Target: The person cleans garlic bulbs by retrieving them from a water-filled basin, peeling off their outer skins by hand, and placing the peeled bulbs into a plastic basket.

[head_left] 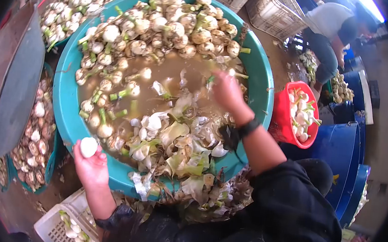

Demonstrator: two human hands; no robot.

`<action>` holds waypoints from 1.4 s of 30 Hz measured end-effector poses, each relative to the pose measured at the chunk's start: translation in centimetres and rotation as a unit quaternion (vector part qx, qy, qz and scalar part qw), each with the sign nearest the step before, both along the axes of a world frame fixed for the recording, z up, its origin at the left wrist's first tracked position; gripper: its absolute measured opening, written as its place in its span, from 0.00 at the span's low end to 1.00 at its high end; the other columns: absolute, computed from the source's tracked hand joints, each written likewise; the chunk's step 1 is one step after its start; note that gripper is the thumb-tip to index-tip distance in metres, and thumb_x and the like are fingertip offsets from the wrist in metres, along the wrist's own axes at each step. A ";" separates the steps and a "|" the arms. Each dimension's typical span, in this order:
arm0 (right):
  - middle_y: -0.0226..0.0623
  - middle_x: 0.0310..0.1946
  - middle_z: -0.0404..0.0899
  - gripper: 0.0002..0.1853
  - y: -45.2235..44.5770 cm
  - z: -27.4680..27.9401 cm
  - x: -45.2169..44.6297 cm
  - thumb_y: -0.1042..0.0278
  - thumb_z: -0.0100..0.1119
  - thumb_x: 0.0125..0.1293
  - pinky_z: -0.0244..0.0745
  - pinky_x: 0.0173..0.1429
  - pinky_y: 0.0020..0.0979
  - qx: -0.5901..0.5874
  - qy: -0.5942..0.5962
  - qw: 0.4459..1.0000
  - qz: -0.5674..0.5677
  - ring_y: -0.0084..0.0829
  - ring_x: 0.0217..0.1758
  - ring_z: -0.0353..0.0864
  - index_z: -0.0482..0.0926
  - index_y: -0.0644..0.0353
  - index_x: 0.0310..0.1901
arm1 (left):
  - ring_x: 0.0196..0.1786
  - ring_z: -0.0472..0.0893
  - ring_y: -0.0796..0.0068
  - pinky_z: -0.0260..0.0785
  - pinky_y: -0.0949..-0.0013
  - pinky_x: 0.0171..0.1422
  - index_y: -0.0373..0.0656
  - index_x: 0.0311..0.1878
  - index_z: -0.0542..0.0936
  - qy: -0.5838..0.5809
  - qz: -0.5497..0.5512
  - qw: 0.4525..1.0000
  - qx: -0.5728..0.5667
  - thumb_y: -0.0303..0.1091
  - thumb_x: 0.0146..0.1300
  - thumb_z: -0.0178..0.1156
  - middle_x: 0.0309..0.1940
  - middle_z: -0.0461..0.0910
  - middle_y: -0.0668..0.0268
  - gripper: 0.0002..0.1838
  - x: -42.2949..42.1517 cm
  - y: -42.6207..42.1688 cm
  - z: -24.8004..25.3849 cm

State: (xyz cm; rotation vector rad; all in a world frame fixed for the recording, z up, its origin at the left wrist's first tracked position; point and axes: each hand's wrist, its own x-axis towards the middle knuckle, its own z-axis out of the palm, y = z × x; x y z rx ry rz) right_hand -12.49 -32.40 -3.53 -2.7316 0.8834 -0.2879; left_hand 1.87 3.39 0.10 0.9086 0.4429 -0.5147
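My left hand (pixel 92 163) is at the near left rim of a big teal tub (pixel 259 76), its fingers closed around a smooth white bulb (pixel 88 147), onion- or garlic-like. My right hand (pixel 228 92), with a dark band at the wrist, is over the tub's right side. Its fingers are blurred, and whether they grip anything cannot be made out. Close by lies a bulb with a green stem (pixel 242 75). Muddy bulbs (pixel 165 26) are heaped at the tub's far side in brown water (pixel 155 67). Loose peeled skins (pixel 174 135) float in the near half.
A red bucket (pixel 313 131) of white bulbs stands right of the tub, near blue barrels (pixel 326 144). At lower left is a white crate (pixel 48 226) holding bulbs. More bulbs (pixel 35 146) fill containers on the left. Another person (pixel 331 27) bends over at upper right.
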 end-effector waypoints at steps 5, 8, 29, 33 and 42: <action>0.40 0.35 0.80 0.08 -10.3 -4.0 -2.2 0.69 0.52 0.50 0.68 0.48 0.38 -0.187 0.282 0.936 -0.095 0.36 0.44 0.77 0.80 0.57 0.29 | 0.23 0.72 0.78 0.61 0.77 0.19 0.48 0.35 0.72 -0.032 -0.019 0.998 0.052 0.43 0.64 0.50 0.25 0.75 0.71 0.10 -0.3 -0.9 1.2; 0.38 0.33 0.81 0.07 -9.5 -3.0 -2.5 0.68 0.52 0.51 0.66 0.49 0.37 -0.158 0.264 0.948 -0.079 0.37 0.42 0.77 0.80 0.57 0.26 | 0.24 0.73 0.79 0.62 0.77 0.20 0.49 0.35 0.71 -0.033 -0.052 0.992 0.115 0.43 0.64 0.50 0.25 0.76 0.71 0.09 -0.3 -2.2 2.2; 0.32 0.32 0.73 0.13 14.7 11.3 -11.5 0.56 0.41 0.69 0.74 0.39 0.34 0.806 -0.403 0.393 -0.185 0.29 0.35 0.74 0.68 0.55 0.44 | 0.70 0.45 0.57 0.42 0.60 0.70 0.37 0.69 0.40 -0.644 -0.465 0.570 0.209 0.50 0.65 0.47 0.69 0.41 0.52 0.41 -19.2 -12.4 13.3; 0.40 0.21 0.71 0.09 6.6 11.7 -14.4 0.63 0.42 0.64 0.72 0.26 0.37 0.705 -0.583 0.319 -0.248 0.35 0.21 0.72 0.66 0.59 0.37 | 0.69 0.52 0.54 0.45 0.59 0.70 0.32 0.65 0.55 -0.604 -0.532 0.385 0.451 0.47 0.60 0.56 0.67 0.48 0.46 0.38 -11.6 -8.5 21.3; 0.37 0.31 0.73 0.10 -11.0 4.8 -19.7 0.64 0.48 0.63 0.75 0.45 0.37 0.536 -0.711 0.304 -0.340 0.37 0.37 0.74 0.71 0.61 0.39 | 0.50 0.75 0.66 0.71 0.66 0.51 0.38 0.57 0.65 -0.241 -0.301 0.885 0.263 0.44 0.68 0.44 0.49 0.73 0.56 0.22 -15.0 7.9 27.9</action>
